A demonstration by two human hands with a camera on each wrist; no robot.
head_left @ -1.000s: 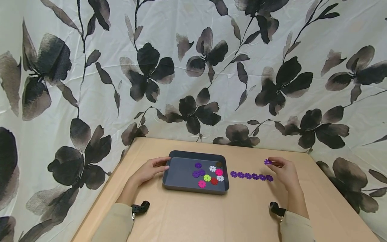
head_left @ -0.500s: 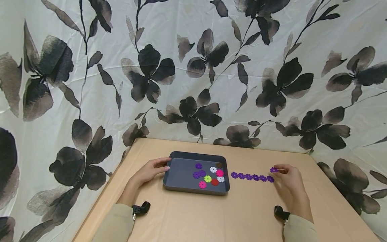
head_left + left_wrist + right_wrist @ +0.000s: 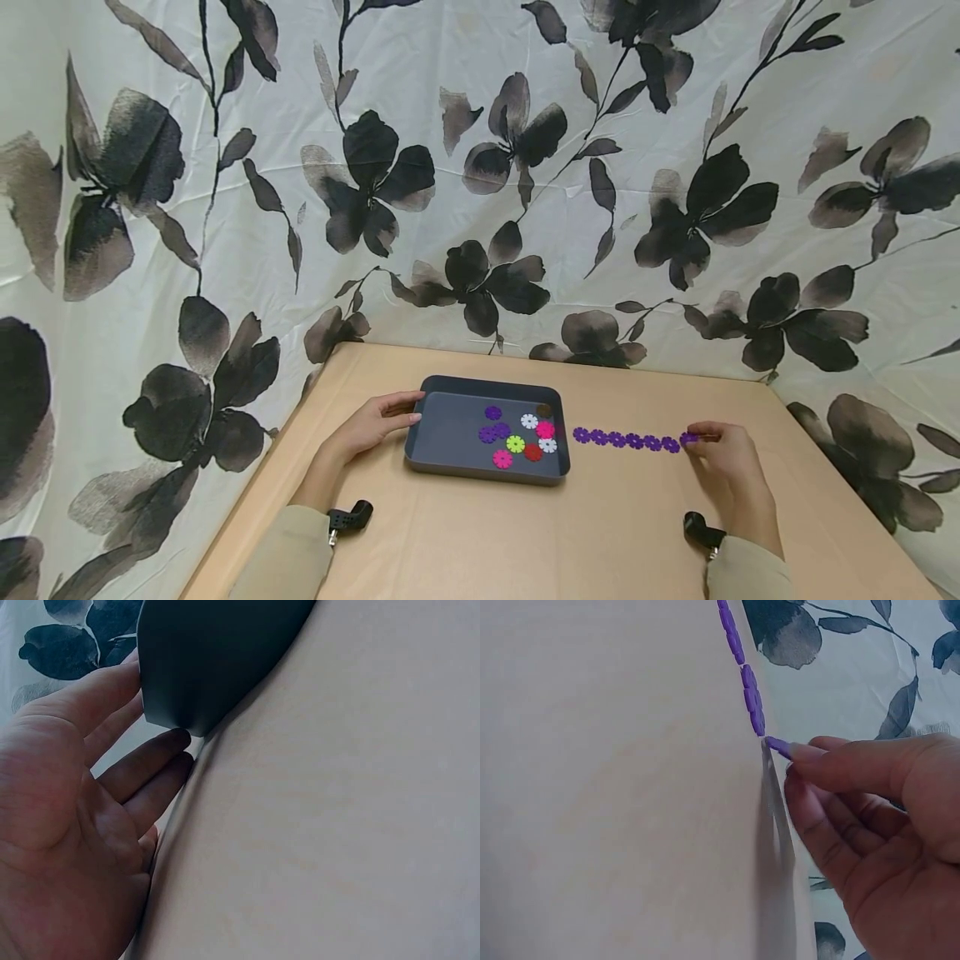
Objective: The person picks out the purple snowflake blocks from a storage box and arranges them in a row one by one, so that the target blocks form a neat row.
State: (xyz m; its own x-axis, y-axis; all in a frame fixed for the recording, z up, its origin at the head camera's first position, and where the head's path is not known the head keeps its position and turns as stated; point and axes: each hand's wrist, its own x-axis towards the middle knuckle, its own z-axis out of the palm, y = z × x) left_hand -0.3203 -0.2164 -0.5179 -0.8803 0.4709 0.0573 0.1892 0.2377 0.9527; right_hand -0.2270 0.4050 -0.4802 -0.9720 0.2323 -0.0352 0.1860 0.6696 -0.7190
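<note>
Tray and disc row side by side on the bench

I see the tray left of the row, with loose discs lying toward its right side and the left grip at its left wall. The row runs rightward from just beside the tray, and the right grip holds one more disc at the row's right end. Behind the bench, I have a hanging cloth.

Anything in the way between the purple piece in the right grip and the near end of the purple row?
Nothing visible. The purple piece, pinched in the right grip, is right at the end of the purple row; whether they touch, I can't tell. The tray sits past the row's other end, off that path.
</note>
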